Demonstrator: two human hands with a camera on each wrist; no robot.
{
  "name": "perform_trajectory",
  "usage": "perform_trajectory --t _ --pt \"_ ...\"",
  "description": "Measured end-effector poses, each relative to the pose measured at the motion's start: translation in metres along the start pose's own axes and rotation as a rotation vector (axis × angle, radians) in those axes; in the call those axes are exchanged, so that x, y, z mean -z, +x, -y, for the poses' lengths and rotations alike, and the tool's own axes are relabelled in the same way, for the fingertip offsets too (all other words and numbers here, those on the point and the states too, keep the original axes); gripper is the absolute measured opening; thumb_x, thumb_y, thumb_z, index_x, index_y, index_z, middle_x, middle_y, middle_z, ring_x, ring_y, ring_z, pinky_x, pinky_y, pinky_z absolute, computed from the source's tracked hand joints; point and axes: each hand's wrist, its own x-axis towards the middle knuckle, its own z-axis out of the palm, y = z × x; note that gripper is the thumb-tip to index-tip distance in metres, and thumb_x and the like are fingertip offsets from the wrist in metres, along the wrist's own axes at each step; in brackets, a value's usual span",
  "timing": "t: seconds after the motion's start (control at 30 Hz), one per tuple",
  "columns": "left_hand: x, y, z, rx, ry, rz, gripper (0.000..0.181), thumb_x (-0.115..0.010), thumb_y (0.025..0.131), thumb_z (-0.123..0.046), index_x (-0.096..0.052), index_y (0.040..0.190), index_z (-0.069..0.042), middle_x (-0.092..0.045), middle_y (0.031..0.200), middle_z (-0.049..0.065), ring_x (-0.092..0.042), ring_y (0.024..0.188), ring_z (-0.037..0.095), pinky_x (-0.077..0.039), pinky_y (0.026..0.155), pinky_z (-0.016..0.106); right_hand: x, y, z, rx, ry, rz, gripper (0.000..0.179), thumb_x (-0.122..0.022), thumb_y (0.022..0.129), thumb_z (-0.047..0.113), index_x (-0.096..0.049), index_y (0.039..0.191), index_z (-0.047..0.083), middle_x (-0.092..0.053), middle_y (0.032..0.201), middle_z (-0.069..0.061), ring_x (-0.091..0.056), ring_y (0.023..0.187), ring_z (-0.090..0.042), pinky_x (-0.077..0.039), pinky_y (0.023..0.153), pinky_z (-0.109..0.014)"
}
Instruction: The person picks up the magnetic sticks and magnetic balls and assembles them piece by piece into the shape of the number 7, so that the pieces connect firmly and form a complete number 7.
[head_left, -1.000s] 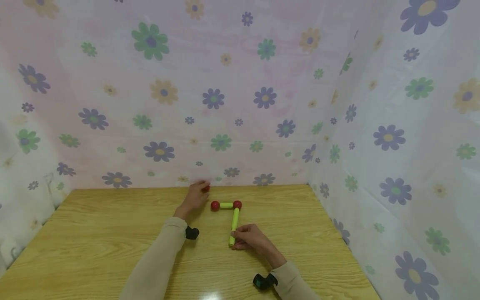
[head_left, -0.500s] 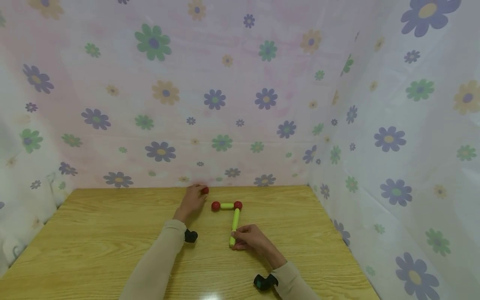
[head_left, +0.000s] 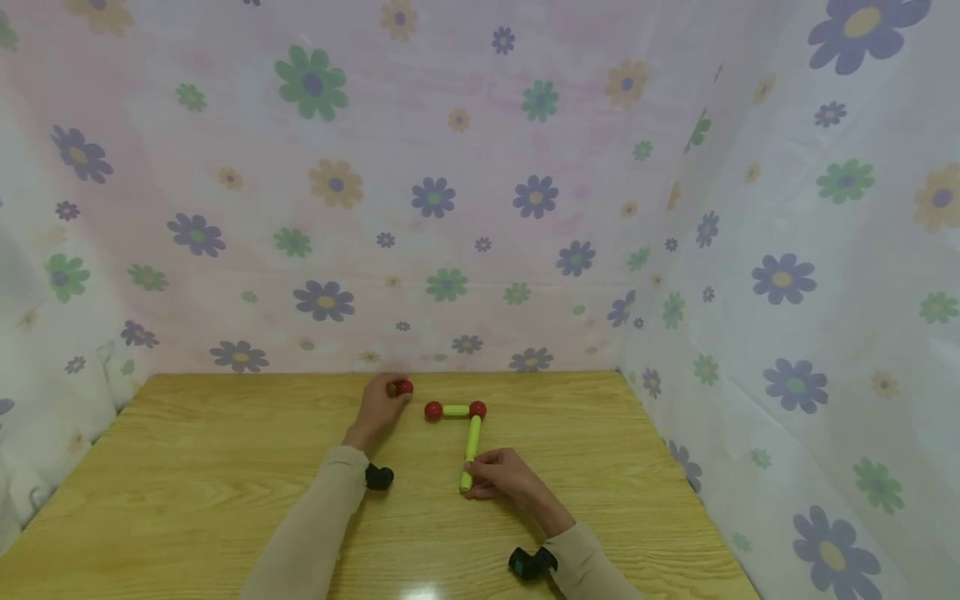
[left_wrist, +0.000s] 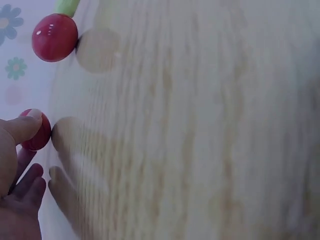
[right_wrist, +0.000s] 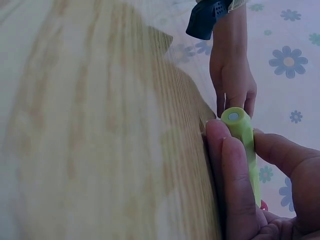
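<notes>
My left hand [head_left: 381,408] pinches a loose red ball [left_wrist: 42,134] between thumb and fingers, close over the table near its back edge. My right hand [head_left: 504,477] grips the near end of a long yellow-green rod [head_left: 472,437] between thumb and fingers. A metal disc shows in that rod's end face in the right wrist view. The rod's far end meets a second red ball [head_left: 477,409]. From there a short yellow-green rod [head_left: 455,411] runs left to a third red ball [head_left: 433,410], forming a corner shape on the table.
The wooden table [head_left: 225,467] reaches back to a flowered curtain [head_left: 375,275], with another flowered curtain [head_left: 780,333] along the right side. Each wrist wears a black camera, such as the one on the right wrist [head_left: 531,564].
My left hand has drawn the loose red ball slightly toward me and to the left, away from the back curtain. The right hand keeps its hold on the long rod.
</notes>
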Motion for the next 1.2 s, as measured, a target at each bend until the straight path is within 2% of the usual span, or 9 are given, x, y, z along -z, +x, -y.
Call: perform_trajectory --t 0.27,0.4,0.5,0.57,0.87,1.0,1.13,1.2 --pt "0.002 -0.007 -0.005 0.041 -0.110 -0.112 0.035 -0.074 0.087 0.007 -0.067 0.120 0.012 -0.067 0.118 0.029 -0.063 0.111 0.041 -0.053 0.098 0.051 0.003 0.001 0.000 -0.007 -0.007 0.001 0.031 -0.068 0.099 0.022 -0.069 0.110 -0.007 -0.073 0.082 -0.010 -0.075 0.074 -0.017 -0.062 0.068 -0.023" --pt "0.006 -0.013 -0.007 0.141 -0.184 -0.127 0.035 -0.076 0.089 -0.001 -0.069 0.123 0.005 -0.069 0.117 0.024 -0.065 0.109 0.035 -0.057 0.093 0.043 0.005 0.001 0.001 -0.016 -0.004 0.004 0.032 -0.069 0.099 0.023 -0.069 0.111 -0.007 -0.073 0.082 -0.010 -0.076 0.074 -0.017 -0.062 0.067 -0.023" --pt "0.011 -0.020 -0.008 0.241 -0.230 -0.116 0.036 -0.075 0.092 -0.011 -0.068 0.126 -0.002 -0.068 0.118 0.020 -0.065 0.108 0.032 -0.058 0.088 0.037 0.006 0.001 0.001 -0.021 -0.010 0.009 0.033 -0.068 0.099 0.024 -0.069 0.112 -0.007 -0.073 0.083 -0.011 -0.076 0.075 -0.017 -0.062 0.067 -0.023" --pt "0.014 -0.025 -0.009 0.277 -0.241 -0.100 0.035 -0.075 0.093 -0.015 -0.068 0.126 -0.003 -0.067 0.119 0.019 -0.065 0.108 0.031 -0.059 0.085 0.035 0.006 0.001 0.002 -0.019 -0.016 0.012 0.034 -0.068 0.099 0.024 -0.068 0.113 -0.007 -0.073 0.084 -0.011 -0.076 0.076 -0.018 -0.063 0.068 -0.023" --pt "0.022 -0.056 -0.015 0.263 -0.318 0.014 0.036 -0.076 0.091 -0.008 -0.066 0.123 0.005 -0.067 0.117 0.021 -0.068 0.106 0.030 -0.057 0.084 0.027 0.006 0.003 -0.001 -0.021 -0.027 0.008 0.034 -0.067 0.100 0.023 -0.068 0.113 -0.007 -0.074 0.086 -0.013 -0.076 0.077 -0.019 -0.063 0.069 -0.024" --pt "0.028 -0.073 -0.018 0.236 -0.286 0.010 0.034 -0.074 0.092 -0.007 -0.067 0.124 0.003 -0.067 0.117 0.021 -0.068 0.105 0.031 -0.060 0.083 0.032 0.004 0.003 -0.002 -0.019 -0.039 0.008 0.034 -0.067 0.100 0.024 -0.068 0.114 -0.007 -0.074 0.085 -0.013 -0.076 0.077 -0.019 -0.063 0.068 -0.024" --pt "0.035 -0.087 -0.022 0.253 -0.264 -0.009 0.033 -0.072 0.093 -0.008 -0.066 0.125 -0.001 -0.065 0.118 0.019 -0.066 0.107 0.030 -0.059 0.081 0.032 0.002 0.004 0.000 -0.009 -0.048 -0.002 0.034 -0.066 0.100 0.024 -0.069 0.113 -0.007 -0.075 0.085 -0.011 -0.076 0.077 -0.018 -0.063 0.068 -0.024" --pt "0.038 -0.093 -0.024 0.245 -0.258 -0.015 0.034 -0.071 0.094 -0.008 -0.065 0.126 0.001 -0.065 0.119 0.021 -0.066 0.108 0.032 -0.058 0.082 0.031 0.000 0.005 0.002 -0.001 -0.053 -0.007 0.033 -0.066 0.101 0.025 -0.069 0.112 -0.007 -0.075 0.086 -0.011 -0.076 0.076 -0.017 -0.063 0.069 -0.024"
